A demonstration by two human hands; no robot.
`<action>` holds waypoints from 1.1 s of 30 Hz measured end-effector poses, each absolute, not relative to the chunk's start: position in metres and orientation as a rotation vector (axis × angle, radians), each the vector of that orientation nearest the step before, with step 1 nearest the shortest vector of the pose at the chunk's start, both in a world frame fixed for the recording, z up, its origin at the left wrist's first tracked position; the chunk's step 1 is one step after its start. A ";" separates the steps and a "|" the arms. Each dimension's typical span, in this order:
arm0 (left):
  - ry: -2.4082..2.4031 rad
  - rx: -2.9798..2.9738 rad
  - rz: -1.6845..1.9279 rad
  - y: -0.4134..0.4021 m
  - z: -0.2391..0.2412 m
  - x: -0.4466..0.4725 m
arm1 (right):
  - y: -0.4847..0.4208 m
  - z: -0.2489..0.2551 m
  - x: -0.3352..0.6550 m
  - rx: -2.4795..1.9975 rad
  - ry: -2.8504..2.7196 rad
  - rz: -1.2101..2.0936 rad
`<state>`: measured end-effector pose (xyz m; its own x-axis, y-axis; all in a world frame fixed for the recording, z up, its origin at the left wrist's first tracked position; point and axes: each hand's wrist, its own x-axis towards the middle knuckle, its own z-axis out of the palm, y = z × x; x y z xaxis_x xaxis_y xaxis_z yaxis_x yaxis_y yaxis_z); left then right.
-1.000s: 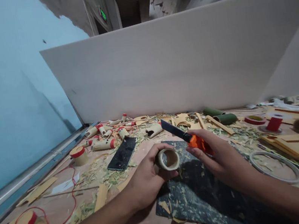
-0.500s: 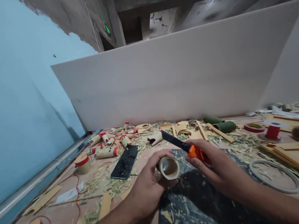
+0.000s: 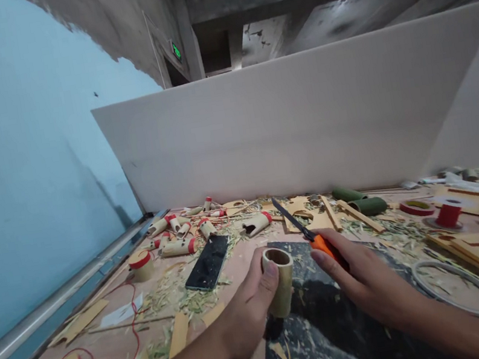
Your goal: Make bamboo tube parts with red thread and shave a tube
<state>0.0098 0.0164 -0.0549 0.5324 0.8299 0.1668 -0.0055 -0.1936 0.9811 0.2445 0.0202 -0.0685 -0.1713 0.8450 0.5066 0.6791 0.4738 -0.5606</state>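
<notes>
Bamboo tube (image 3: 279, 280) is what we are working on: a short, pale, hollow section that we are holding nearly upright over the dark cutting mat (image 3: 320, 331), toward the near middle of the table (image 3: 112, 354). Our left hand (image 3: 244, 319) is wrapping closed around its lower wall, thumb pressing just under the open rim. Our right hand (image 3: 367, 281) is gripping the orange handle of a utility knife (image 3: 308, 232), whose blade is pointing up and away toward the far edge, just beside the tube but not touching it.

We are judging the piece as barely begun. Its rim is looking clean and its wall uncut, with no notch, hole or red band that we can see. Toward the far left corner we are seeing a cluster of finished-looking pieces (image 3: 184, 231), small tubes carrying red tape and some with a cut opening, so several earlier ones are seeming to be done already. Pale shavings (image 3: 170, 289) are lying scattered around a black phone (image 3: 208, 262) left of the mat, which is pointing to plenty of trimming so far.

What is remaining, as far as we are reading it, is the cutting of this tube and whatever wrapping follows; a red thread spool (image 3: 448, 213) and green bamboo lengths (image 3: 366, 205) are waiting near the far right edge, uncut.
</notes>
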 end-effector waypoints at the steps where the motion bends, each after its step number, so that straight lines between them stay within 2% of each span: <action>1: 0.720 1.657 0.873 0.015 -0.052 0.010 | 0.022 -0.069 0.246 -1.286 -1.912 0.262; 7: 0.821 1.980 0.767 0.004 -0.038 0.008 | 0.031 -0.075 0.249 -1.341 -1.915 0.284; 14: 0.688 2.041 0.954 0.004 -0.051 0.014 | 0.030 -0.072 0.245 -1.298 -1.927 0.310; 23: 0.742 2.029 0.895 0.011 -0.063 0.010 | 0.029 -0.074 0.251 -1.314 -1.897 0.321; 29: 0.839 1.903 0.933 0.014 -0.068 0.014 | 0.028 -0.071 0.250 -1.310 -1.907 0.328; 33: 0.804 1.388 0.952 0.016 -0.072 0.024 | 0.021 -0.066 0.248 -1.242 -1.949 0.382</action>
<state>0.0241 0.0159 -0.0716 0.4243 0.9022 0.0778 -0.0745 -0.0509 0.9959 0.2475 0.0212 -0.0657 -0.2196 0.8658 0.4497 0.6321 0.4774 -0.6104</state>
